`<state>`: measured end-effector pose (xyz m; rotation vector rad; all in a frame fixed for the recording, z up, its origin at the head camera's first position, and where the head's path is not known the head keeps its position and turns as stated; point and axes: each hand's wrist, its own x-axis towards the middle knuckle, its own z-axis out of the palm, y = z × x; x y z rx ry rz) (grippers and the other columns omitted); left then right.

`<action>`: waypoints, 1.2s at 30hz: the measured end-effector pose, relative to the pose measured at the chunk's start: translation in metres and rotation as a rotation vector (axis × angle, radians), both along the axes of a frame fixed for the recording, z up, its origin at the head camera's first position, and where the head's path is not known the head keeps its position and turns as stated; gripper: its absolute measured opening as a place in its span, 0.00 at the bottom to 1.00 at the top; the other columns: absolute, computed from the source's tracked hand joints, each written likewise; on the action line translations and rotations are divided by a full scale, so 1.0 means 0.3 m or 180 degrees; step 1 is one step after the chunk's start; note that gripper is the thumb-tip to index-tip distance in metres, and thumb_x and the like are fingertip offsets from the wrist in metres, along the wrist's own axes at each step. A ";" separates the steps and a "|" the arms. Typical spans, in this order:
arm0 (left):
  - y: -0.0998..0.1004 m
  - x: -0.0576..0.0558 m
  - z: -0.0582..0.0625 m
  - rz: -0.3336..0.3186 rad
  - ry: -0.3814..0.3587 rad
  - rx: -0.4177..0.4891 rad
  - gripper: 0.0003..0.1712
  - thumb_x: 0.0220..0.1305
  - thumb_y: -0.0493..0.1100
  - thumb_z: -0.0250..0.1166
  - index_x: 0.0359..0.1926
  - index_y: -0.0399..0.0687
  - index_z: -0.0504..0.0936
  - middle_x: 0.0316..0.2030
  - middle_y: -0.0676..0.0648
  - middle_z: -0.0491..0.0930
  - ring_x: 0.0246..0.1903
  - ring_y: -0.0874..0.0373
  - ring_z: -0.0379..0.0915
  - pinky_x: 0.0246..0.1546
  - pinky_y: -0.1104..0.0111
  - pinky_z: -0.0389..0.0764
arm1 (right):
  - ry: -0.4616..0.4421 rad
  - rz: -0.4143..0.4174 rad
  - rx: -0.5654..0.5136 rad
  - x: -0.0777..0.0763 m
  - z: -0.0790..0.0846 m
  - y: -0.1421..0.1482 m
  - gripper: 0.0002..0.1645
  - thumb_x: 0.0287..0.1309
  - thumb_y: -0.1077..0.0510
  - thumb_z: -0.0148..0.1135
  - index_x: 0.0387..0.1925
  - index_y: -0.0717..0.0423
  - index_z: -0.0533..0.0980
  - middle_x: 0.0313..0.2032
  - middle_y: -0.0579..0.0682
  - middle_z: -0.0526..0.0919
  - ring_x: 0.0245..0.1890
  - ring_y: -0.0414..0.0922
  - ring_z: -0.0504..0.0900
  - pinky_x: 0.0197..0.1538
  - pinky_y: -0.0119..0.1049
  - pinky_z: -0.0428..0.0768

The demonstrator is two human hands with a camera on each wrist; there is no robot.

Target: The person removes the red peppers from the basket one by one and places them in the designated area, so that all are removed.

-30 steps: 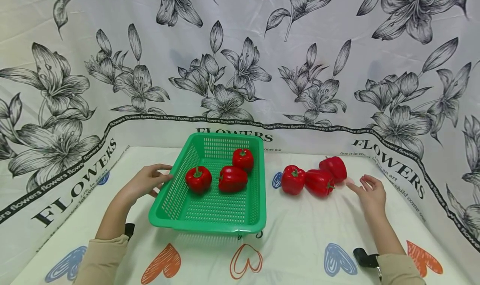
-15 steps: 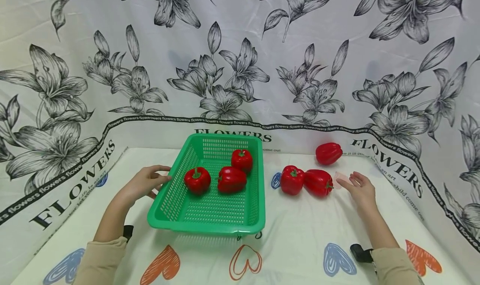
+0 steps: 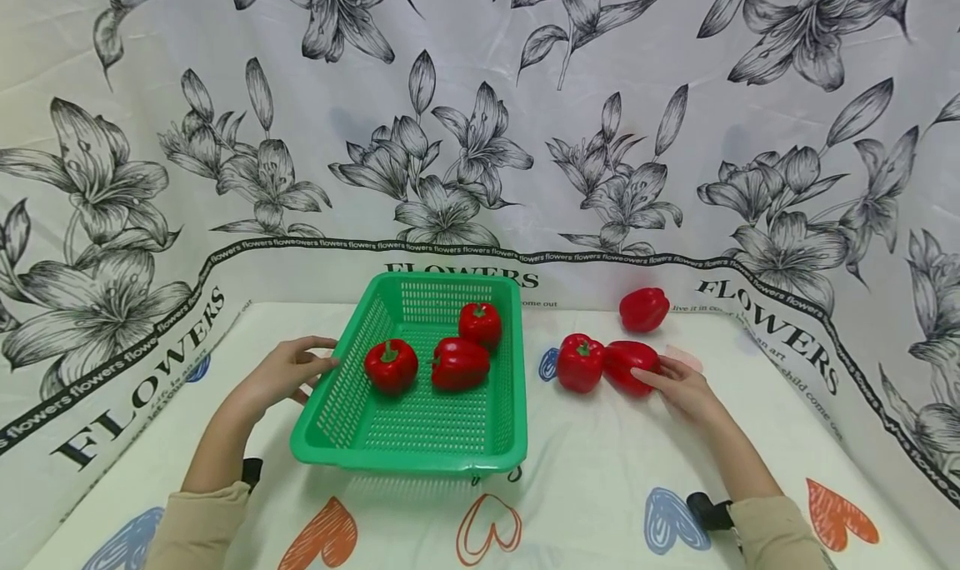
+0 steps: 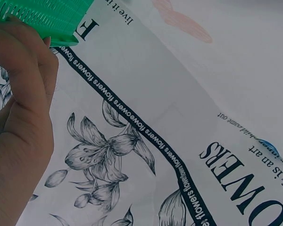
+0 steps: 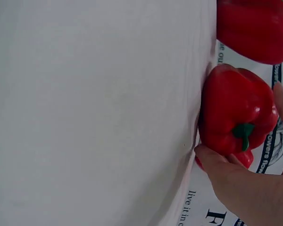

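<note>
In the head view, my left hand (image 3: 277, 378) holds the left rim of a green plastic basket (image 3: 408, 457) with curved fingers; the left wrist view shows the fingers at the basket's edge (image 4: 61, 40). Three red bell peppers lie inside, one with its stem up (image 3: 392, 367). My right hand (image 3: 690, 391) reaches over a red bell pepper (image 3: 626, 362) lying on its side, thumb and fingers spread about it. In the right wrist view, the pepper's green stem (image 5: 244, 132) points toward the palm, with the thumb (image 5: 212, 157) touching its lower edge.
A stem-up bell pepper (image 3: 580, 363) touches the left side of the one at my right hand. Behind them another bell pepper (image 3: 644, 309) lies apart. The cloth (image 3: 585, 470) bears printed hearts and rises behind as a flower-patterned backdrop (image 3: 450, 137).
The rearmost pepper has shifted back and slightly left, away from the other two. My right hand has moved left onto the middle pepper. The left hand has stayed at the basket.
</note>
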<state>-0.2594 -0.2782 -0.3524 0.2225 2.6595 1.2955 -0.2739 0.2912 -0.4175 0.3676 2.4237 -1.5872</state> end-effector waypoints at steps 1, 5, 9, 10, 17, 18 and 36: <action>-0.002 0.001 -0.002 -0.0015 0.0007 0.0002 0.33 0.72 0.46 0.56 0.68 0.28 0.60 0.43 0.33 0.83 0.30 0.58 0.81 0.28 0.63 0.86 | -0.0014 0.0020 0.0047 -0.002 -0.002 -0.003 0.61 0.60 0.37 0.62 0.76 0.62 0.40 0.75 0.67 0.48 0.74 0.65 0.49 0.73 0.57 0.60; -0.007 0.004 -0.007 -0.0032 0.0017 0.0013 0.33 0.72 0.46 0.56 0.68 0.27 0.61 0.41 0.35 0.83 0.30 0.57 0.81 0.27 0.63 0.86 | 0.0019 0.0055 0.0161 -0.005 -0.009 -0.013 0.58 0.60 0.46 0.65 0.75 0.66 0.41 0.73 0.69 0.49 0.72 0.66 0.51 0.72 0.59 0.60; -0.006 0.004 -0.009 -0.0037 0.0031 0.0016 0.33 0.72 0.46 0.57 0.68 0.28 0.61 0.41 0.35 0.84 0.30 0.57 0.81 0.27 0.64 0.86 | 0.0054 -0.0019 0.0152 -0.004 -0.013 -0.018 0.56 0.60 0.49 0.65 0.75 0.67 0.43 0.73 0.69 0.51 0.72 0.66 0.52 0.73 0.59 0.59; -0.006 0.003 -0.009 -0.0041 0.0030 0.0018 0.33 0.72 0.46 0.57 0.68 0.28 0.61 0.41 0.34 0.84 0.30 0.57 0.81 0.27 0.63 0.86 | 0.0049 -0.0056 0.0155 -0.003 -0.013 -0.018 0.56 0.60 0.48 0.66 0.75 0.66 0.44 0.73 0.69 0.51 0.72 0.66 0.52 0.73 0.59 0.60; -0.001 -0.004 -0.012 -0.0043 0.0027 0.0016 0.32 0.72 0.45 0.57 0.68 0.28 0.61 0.42 0.33 0.83 0.30 0.58 0.81 0.27 0.62 0.86 | 0.0152 -0.0190 0.0062 0.021 0.010 -0.010 0.56 0.60 0.47 0.65 0.76 0.63 0.44 0.74 0.67 0.51 0.74 0.64 0.52 0.74 0.58 0.58; -0.001 -0.004 -0.011 -0.0042 0.0027 0.0010 0.32 0.72 0.45 0.57 0.68 0.28 0.61 0.42 0.33 0.83 0.30 0.58 0.82 0.27 0.62 0.86 | 0.0176 -0.0208 0.0038 0.024 0.015 -0.009 0.57 0.60 0.46 0.66 0.76 0.63 0.43 0.74 0.67 0.51 0.74 0.64 0.52 0.74 0.58 0.58; -0.005 0.000 -0.006 -0.0020 0.0044 0.0015 0.33 0.72 0.45 0.57 0.68 0.28 0.61 0.43 0.32 0.83 0.30 0.57 0.82 0.27 0.63 0.86 | 0.0459 -0.0175 0.0002 0.056 0.062 -0.025 0.55 0.60 0.47 0.66 0.76 0.61 0.45 0.74 0.64 0.53 0.74 0.61 0.54 0.74 0.55 0.60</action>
